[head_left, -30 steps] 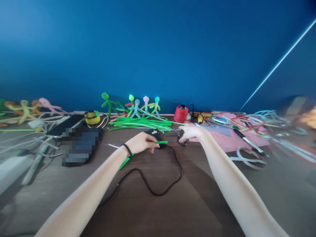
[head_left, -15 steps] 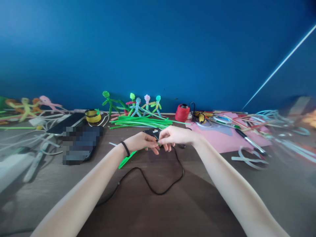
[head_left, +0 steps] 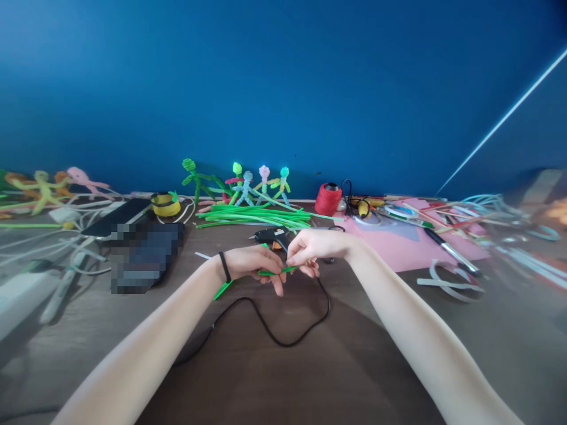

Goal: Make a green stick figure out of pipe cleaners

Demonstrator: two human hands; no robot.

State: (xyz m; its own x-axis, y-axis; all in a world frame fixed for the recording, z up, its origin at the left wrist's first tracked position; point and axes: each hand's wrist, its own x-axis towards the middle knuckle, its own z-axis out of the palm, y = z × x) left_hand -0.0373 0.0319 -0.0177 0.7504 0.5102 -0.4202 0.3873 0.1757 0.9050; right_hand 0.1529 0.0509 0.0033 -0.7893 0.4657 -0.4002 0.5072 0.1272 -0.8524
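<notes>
- Pinching 1 green strip (head_left: 290,268) with left hand (head_left: 248,262), just in front of the glue gun (head_left: 271,235).
- Clamping right hand (head_left: 315,245) on that strip too.
- Facing green stems (head_left: 257,218) heaped behind the glue gun.

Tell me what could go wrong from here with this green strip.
The glue gun lies just beyond the left grip; if hot, it might burn skin. The black cord loops close by and could get snagged. The thin green strip might bend wrongly.
</notes>
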